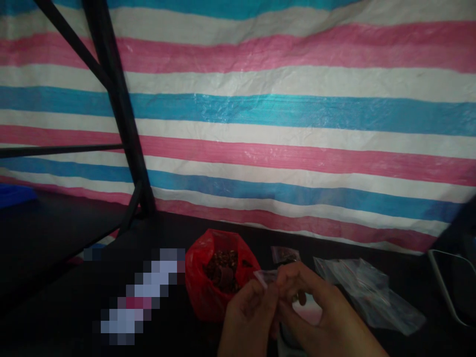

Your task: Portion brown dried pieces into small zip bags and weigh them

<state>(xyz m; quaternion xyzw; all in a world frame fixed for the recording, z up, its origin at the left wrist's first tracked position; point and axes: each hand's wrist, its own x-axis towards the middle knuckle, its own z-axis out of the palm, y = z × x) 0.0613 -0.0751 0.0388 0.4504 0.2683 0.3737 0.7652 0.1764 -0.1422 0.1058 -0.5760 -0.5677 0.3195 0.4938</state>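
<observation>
My left hand point(247, 315) and my right hand point(316, 307) meet low in the middle of the view, and together they pinch a small clear plastic bag point(265, 277) at its top edge. Just left of my hands stands an open red plastic bag point(203, 290) filled with small dark brown pieces point(223, 270). It rests on a dark table point(55, 317). Behind my right hand lies another small clear bag point(284, 254) with something dark inside.
A heap of clear plastic bags point(368, 292) lies to the right. A blurred-out patch point(139, 297) covers something on the left. A black metal frame post point(119, 114) rises at the left before a pink, white and blue striped tarpaulin point(297, 114). A grey curved edge point(446, 287) shows far right.
</observation>
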